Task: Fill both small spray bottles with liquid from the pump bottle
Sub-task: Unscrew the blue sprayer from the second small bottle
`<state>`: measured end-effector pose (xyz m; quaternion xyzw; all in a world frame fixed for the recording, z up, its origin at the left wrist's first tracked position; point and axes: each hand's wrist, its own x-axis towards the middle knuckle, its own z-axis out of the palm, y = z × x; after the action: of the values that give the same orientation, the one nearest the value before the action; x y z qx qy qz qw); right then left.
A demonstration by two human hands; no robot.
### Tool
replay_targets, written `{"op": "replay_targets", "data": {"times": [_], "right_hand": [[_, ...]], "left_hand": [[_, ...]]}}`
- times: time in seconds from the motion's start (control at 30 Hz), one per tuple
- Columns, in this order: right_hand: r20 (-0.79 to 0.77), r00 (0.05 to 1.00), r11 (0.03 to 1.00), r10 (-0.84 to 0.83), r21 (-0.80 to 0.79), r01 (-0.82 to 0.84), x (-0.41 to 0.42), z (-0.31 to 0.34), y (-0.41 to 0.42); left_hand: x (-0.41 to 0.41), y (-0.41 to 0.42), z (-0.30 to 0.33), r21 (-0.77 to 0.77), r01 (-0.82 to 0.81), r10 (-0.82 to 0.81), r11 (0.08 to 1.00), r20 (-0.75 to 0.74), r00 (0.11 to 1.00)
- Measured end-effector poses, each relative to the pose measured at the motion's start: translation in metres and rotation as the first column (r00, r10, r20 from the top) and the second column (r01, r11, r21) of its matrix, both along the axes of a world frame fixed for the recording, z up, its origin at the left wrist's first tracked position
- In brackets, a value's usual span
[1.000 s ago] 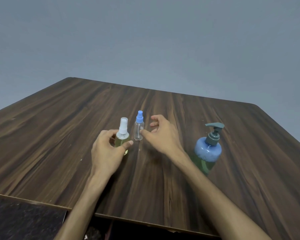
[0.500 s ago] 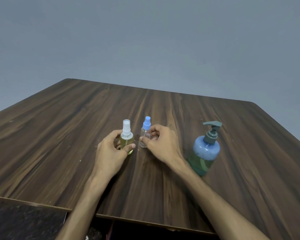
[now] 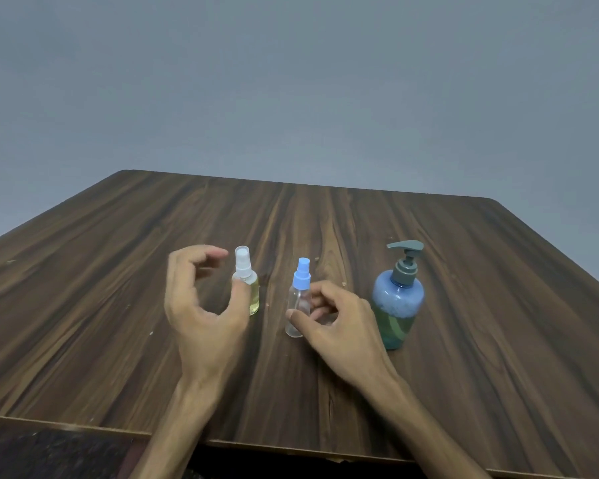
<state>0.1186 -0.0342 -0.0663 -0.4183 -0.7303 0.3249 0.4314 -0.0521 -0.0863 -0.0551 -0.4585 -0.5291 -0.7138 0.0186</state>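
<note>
Pinching clear blue-capped bottle (image 3: pixel 297 305), right hand (image 3: pixel 336 319); left hand (image 3: pixel 201 305) loose beside white-capped bottle (image 3: pixel 248 285).

A dark wooden table (image 3: pixel 464 340) with streaky grain is standing against a plain grey wall (image 3: pixel 291 81), and a dark speckled floor (image 3: pixel 32 454) is showing below its near edge.

Dim, even light; left hand (image 3: pixel 201 305) perhaps motion-blurred

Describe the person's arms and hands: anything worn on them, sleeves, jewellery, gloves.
Both forearms are bare as far as the frame shows, with no sleeves in view. The left hand and right hand wear no gloves. No watch, bracelet or ring shows on either wrist or on the visible fingers. No markings show.
</note>
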Motion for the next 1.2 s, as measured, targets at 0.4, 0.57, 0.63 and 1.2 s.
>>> {"op": "replay_targets", "data": {"times": [0.4,0.57,0.63,1.2], "right_hand": [[-0.130,0.989,0.997,0.075,0.031,-0.071,0.020,-0.003,-0.010],[-0.153,0.983,0.994,0.105,0.013,-0.104,0.020,-0.004,-0.010],[-0.181,0.975,0.992,0.128,0.003,-0.129,0.020,-0.006,-0.009],[-0.154,0.976,0.987,0.156,-0.002,-0.158,0.020,-0.009,-0.007]], "left_hand": [[0.045,0.019,-0.011,-0.193,0.629,-0.568,0.753,0.293,0.770],[0.040,0.021,-0.011,-0.186,0.657,-0.588,0.731,0.319,0.744],[0.041,0.022,-0.010,-0.206,0.657,-0.597,0.726,0.287,0.749],[0.045,0.020,-0.009,-0.181,0.585,-0.516,0.791,0.317,0.796]]}}
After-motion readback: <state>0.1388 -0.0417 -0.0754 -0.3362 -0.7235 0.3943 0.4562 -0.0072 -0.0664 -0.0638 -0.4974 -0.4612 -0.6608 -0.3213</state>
